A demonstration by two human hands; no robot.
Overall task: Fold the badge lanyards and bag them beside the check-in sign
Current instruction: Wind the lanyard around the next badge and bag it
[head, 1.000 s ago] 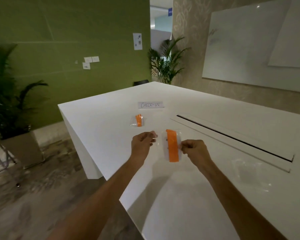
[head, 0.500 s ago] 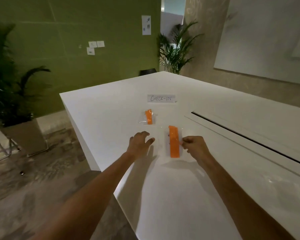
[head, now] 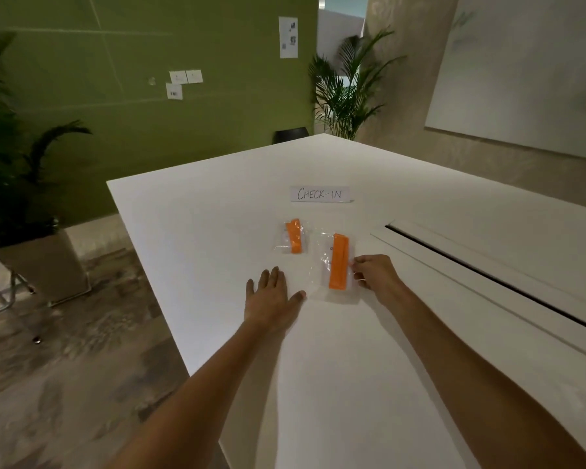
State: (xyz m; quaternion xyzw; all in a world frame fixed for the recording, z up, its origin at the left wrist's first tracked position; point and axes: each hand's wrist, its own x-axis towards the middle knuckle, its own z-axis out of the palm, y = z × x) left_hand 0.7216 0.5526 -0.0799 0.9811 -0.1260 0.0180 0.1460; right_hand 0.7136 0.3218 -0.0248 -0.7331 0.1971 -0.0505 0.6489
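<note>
Grip: right hand [head: 374, 274] pinching the right edge of the nearer clear bag [head: 332, 265]; left hand [head: 271, 299] released, fingers straight, flat on the desk [head: 318, 367] just left of that bag. White desk, large, with a long dark slot [head: 487, 275] along its right side. Nearer clear bag, lying flat, holding a folded orange lanyard [head: 338, 262]. Second bag [head: 293, 236] just beyond and to the left, with its own orange lanyard [head: 294, 235]. Paper sign [head: 320, 193] reading CHECK-IN, beyond both bags.
</note>
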